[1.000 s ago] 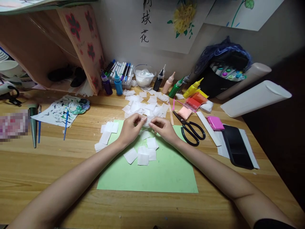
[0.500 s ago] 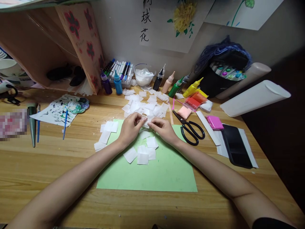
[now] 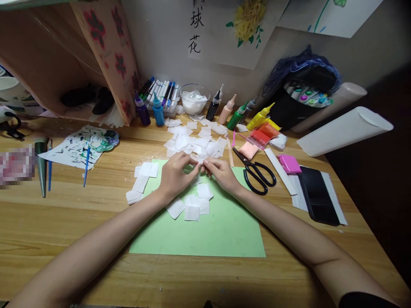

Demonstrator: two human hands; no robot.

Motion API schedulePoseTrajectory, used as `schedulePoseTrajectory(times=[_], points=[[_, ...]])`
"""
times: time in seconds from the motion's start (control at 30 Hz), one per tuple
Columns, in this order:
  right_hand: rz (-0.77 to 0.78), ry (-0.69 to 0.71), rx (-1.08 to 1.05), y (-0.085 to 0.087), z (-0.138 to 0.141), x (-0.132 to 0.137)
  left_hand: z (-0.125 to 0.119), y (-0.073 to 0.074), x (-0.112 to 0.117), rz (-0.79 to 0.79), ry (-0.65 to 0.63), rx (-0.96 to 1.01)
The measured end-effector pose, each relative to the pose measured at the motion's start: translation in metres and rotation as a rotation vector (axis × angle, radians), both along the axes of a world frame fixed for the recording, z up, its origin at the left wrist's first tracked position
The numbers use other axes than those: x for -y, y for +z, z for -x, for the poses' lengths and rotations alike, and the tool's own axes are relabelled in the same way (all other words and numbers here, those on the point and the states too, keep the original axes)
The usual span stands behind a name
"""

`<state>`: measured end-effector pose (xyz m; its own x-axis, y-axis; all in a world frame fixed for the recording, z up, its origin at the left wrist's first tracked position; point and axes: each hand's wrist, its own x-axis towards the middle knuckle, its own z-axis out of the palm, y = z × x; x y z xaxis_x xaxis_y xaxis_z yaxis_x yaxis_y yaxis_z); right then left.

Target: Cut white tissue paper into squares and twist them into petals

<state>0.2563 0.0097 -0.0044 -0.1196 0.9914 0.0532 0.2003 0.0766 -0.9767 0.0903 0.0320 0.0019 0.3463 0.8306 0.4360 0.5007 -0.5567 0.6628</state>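
Both hands meet above the upper part of a green sheet of paper [image 3: 224,231]. My left hand [image 3: 176,174] is closed in a pinch, thumb against fingers, on a small piece of white paper [image 3: 196,161] mostly hidden by the fingers. My right hand [image 3: 222,174] pinches at the same piece, its fingertips touching those of the left. Below them, several white paper squares [image 3: 192,213] lie on the green sheet. More white squares [image 3: 141,184] overlap its left edge. Just beyond the hands lies a pile of white paper squares [image 3: 202,143].
Black-handled scissors [image 3: 257,177] lie right of my right hand, near a pink clay pack [image 3: 289,164] and a black phone-like slab [image 3: 319,194]. Paint bottles [image 3: 227,110], a glass bowl [image 3: 194,100] and markers [image 3: 162,94] line the back. Paintbrushes [image 3: 86,167] lie left.
The hands have come closer together, with the right fingertips shifting left to meet the left ones. The paper between them is now more hidden. The surrounding things stay in place.
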Motion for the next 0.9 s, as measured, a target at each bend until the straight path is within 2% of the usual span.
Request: schedulePoseTrajectory(times=[0.43,0.9], points=[[-0.025,0.035,0.069,0.0071,0.0015,0.0031,0.0011,0.0042,-0.0017,0.117,-0.002,0.066],[-0.024,0.031,0.069,0.0056,0.0023,0.0028,0.0012,0.0030,-0.0021,0.120,-0.010,0.089]])
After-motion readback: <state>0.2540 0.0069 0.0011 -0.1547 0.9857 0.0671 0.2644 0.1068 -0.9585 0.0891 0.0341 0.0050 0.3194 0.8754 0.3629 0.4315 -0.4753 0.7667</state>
